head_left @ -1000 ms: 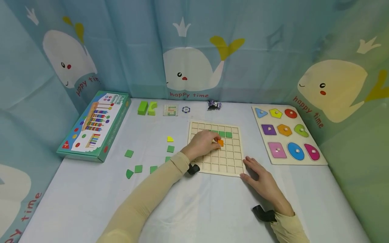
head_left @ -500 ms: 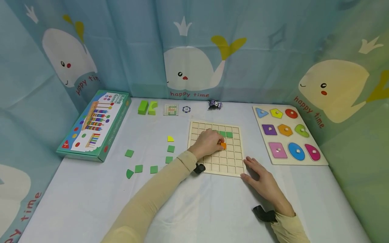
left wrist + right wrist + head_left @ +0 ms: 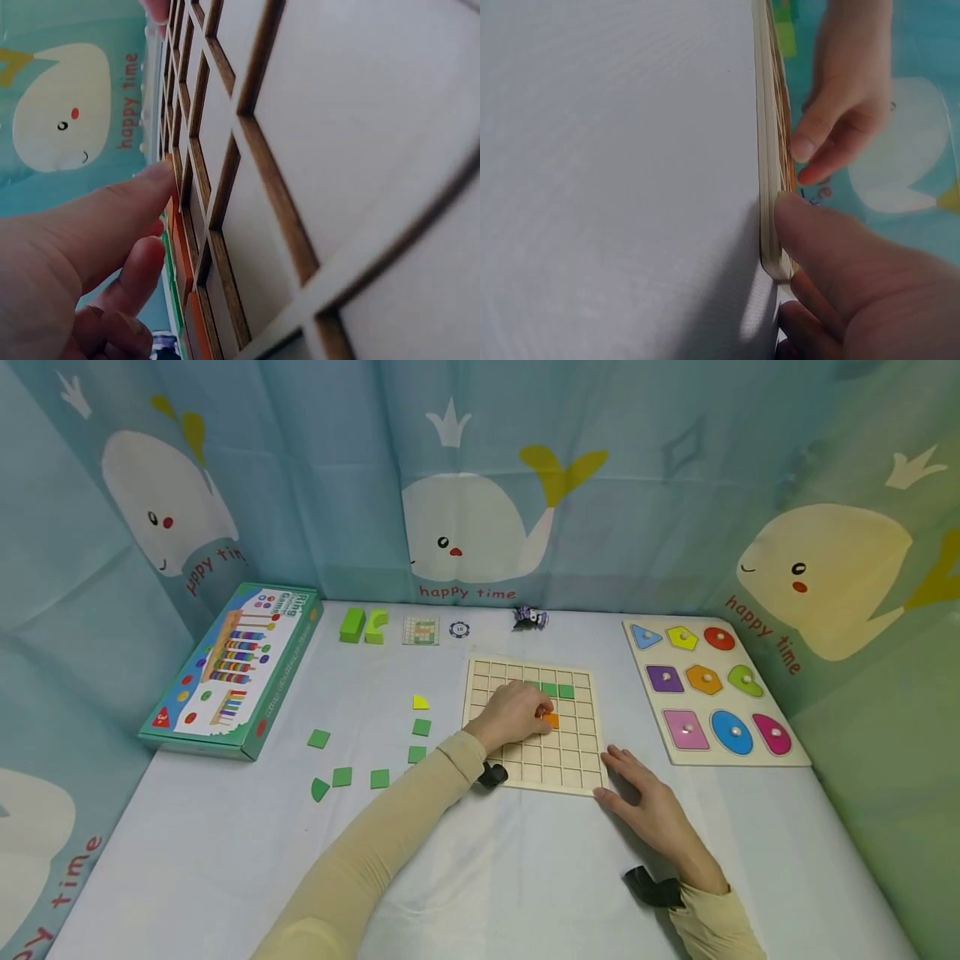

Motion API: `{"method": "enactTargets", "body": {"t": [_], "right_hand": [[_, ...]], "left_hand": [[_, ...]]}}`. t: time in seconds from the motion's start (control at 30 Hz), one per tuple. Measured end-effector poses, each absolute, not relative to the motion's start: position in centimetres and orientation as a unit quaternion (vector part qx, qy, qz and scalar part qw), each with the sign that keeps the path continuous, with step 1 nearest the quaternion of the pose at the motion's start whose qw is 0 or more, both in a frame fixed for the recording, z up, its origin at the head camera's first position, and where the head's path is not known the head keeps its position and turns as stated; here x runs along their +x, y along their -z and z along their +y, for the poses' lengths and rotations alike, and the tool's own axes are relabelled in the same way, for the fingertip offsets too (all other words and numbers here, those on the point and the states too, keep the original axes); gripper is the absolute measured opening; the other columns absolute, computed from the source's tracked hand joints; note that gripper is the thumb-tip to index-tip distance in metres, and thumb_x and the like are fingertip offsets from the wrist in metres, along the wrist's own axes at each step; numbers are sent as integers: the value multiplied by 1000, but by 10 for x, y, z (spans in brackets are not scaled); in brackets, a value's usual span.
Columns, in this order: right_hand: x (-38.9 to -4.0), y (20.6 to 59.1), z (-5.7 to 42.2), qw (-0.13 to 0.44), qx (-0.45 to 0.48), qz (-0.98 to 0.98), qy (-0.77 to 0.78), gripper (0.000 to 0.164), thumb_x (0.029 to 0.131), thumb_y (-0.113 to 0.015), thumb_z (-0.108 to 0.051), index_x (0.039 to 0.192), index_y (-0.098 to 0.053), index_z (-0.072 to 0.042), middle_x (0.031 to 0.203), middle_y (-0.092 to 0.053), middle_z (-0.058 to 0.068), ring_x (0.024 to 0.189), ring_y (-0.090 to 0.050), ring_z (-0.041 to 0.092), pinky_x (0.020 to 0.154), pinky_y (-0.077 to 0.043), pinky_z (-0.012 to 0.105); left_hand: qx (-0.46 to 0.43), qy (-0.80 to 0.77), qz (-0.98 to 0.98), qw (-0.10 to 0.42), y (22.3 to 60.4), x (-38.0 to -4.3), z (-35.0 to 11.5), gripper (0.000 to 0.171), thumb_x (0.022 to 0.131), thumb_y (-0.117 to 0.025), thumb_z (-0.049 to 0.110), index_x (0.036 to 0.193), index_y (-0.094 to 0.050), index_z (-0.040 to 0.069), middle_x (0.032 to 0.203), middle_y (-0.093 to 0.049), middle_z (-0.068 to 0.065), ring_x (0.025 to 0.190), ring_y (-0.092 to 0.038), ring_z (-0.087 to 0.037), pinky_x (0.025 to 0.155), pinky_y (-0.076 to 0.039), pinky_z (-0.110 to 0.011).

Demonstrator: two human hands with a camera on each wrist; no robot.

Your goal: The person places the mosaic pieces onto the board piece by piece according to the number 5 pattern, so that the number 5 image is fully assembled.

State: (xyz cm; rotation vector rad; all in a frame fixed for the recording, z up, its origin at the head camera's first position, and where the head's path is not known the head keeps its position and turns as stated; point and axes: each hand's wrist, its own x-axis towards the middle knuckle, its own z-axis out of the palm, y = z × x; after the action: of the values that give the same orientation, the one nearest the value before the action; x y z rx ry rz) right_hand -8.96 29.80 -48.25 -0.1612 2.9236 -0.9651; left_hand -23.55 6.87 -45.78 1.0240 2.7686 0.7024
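On the wooden grid board (image 3: pixel 525 768) my left hand (image 3: pixel 510 714) holds an orange square tile (image 3: pixel 551 720) low against the cells. In the left wrist view the left thumb (image 3: pixel 142 191) touches an orange tile's edge, with the other fingers bent behind it. More orange pieces (image 3: pixel 182 251) lie in neighbouring cells there, partly hidden from the head view by the hand. Green square tiles (image 3: pixel 566 692) sit in a row farther up the board. At the board's near right corner rests my right hand (image 3: pixel 648 806), fingers extended, its thumb (image 3: pixel 810 225) against the edge.
Loose green tiles (image 3: pixel 342 777) and a yellow quarter-round piece (image 3: pixel 420 702) lie left of the board. Along the back are green blocks (image 3: pixel 352 626), a pattern card (image 3: pixel 422 632), a chip (image 3: pixel 460 630) and a small figure (image 3: pixel 530 619). A game box (image 3: pixel 236 668) and knobbed puzzle (image 3: pixel 712 693) flank them.
My left hand has moved slightly right and down the board with the orange tile, then stayed nearly still over the last half second. The right hand has kept its place.
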Motion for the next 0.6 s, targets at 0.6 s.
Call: {"method": "enactTargets", "body": {"t": [0.6], "right_hand": [[-89,482,301,23,-64,945,320,70,91,-71,-36,144,-46,1,152,-35,17,142,-23,38,109,-24,57]], "left_hand": [[351,-239,904,48,447,-232,6,26,95,-67,23,119,-70,12,104,-67,2,94,-57,-14,84,-44,-31]]}}
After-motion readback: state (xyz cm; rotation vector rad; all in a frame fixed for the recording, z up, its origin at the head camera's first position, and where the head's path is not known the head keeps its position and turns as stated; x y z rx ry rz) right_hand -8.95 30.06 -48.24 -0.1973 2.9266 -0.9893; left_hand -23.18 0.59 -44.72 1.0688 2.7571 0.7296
